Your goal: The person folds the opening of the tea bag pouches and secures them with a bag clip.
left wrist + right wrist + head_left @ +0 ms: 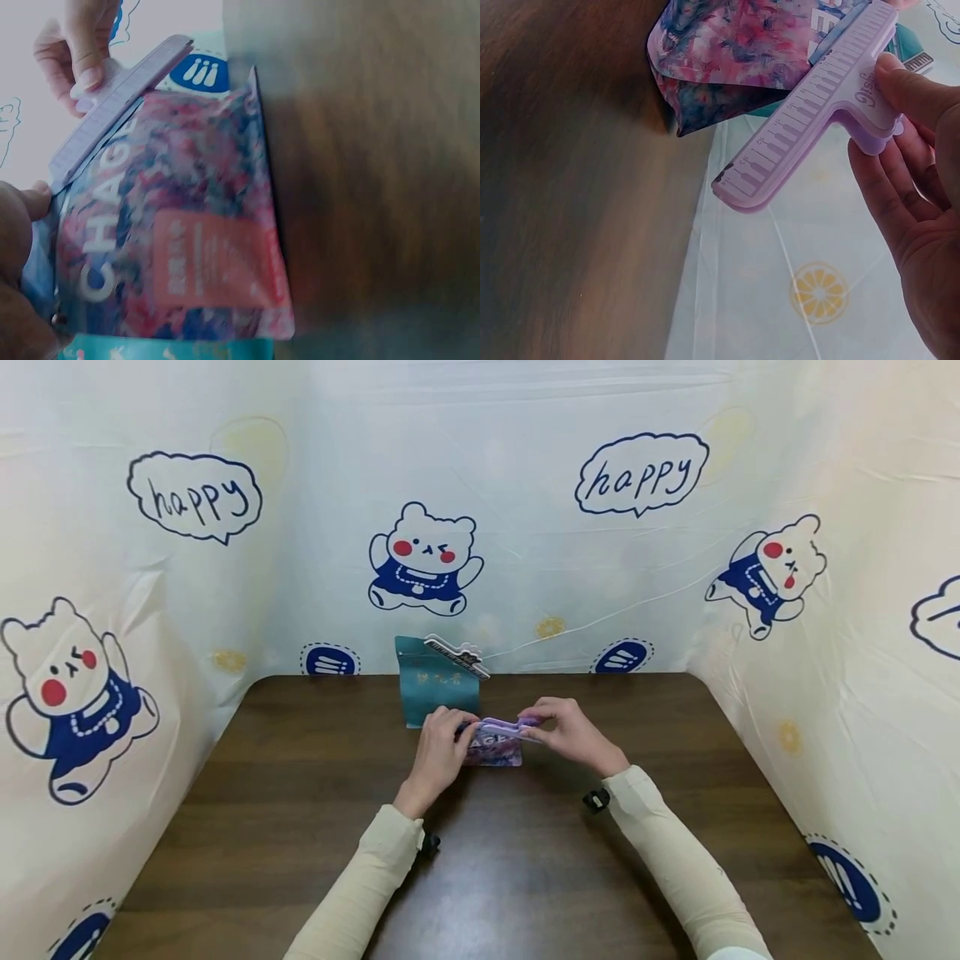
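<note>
A pink-and-blue patterned pouch (202, 165) with white lettering stands on the table in front of the person. My left hand (437, 750) grips its top at the left end; in the left wrist view its fingers show only partly at the edge. My right hand (566, 733) pinches the handle of a long lilac bag clip (810, 105) printed with piano keys, thumb on the near side and fingers behind. The clip lies along the pouch's top edge, one end sticking out beyond the pouch. How far its jaws are apart cannot be seen.
Behind the left hand stands a teal pouch (431, 689), upright, with a black-and-white clip (459, 657) slanting across its top right corner. The brown wooden table (300, 843) is bounded by a printed cloth (525, 568) at the back and both sides.
</note>
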Tool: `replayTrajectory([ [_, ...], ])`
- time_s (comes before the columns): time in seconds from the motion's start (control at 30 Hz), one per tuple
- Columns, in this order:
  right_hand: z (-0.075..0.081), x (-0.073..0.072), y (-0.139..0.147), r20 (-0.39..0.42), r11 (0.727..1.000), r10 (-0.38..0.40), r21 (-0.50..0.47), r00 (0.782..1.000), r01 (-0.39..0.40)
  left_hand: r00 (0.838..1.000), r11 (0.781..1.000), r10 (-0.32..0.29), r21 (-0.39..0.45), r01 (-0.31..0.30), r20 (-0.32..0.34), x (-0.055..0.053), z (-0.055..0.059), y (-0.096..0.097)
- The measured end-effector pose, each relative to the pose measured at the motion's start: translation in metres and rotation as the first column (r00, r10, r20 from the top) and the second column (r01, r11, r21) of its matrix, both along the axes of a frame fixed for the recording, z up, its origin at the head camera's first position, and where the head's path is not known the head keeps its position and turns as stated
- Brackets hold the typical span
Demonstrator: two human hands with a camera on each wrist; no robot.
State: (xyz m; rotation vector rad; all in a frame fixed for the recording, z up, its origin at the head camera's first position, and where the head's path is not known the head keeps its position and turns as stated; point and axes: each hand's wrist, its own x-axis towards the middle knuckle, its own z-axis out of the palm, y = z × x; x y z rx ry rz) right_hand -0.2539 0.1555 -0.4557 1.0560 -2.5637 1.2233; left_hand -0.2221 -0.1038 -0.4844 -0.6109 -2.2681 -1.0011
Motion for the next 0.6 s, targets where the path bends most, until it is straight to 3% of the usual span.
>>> replayTrajectory([
  [0.13, 0.0, 0.001, 0.001, -0.006, 1.0, -0.018, 0.0, 1.0, 0.018, 1.0, 1.0, -0.028, 0.001, 0.028, 0.007, -0.001, 0.002, -0.001],
  [0.37, -0.007, -0.001, -0.002, -0.027, 1.0, -0.017, -0.024, 0.999, 0.016, 0.999, 1.0, 0.008, 0.019, -0.009, 0.046, 0.002, 0.002, 0.0],
  [0.6, -0.002, -0.001, -0.013, -0.074, 0.999, -0.003, -0.053, 0.997, -0.001, 0.996, 0.999, 0.016, 0.027, -0.019, 0.088, 0.001, 0.004, 0.001],
])
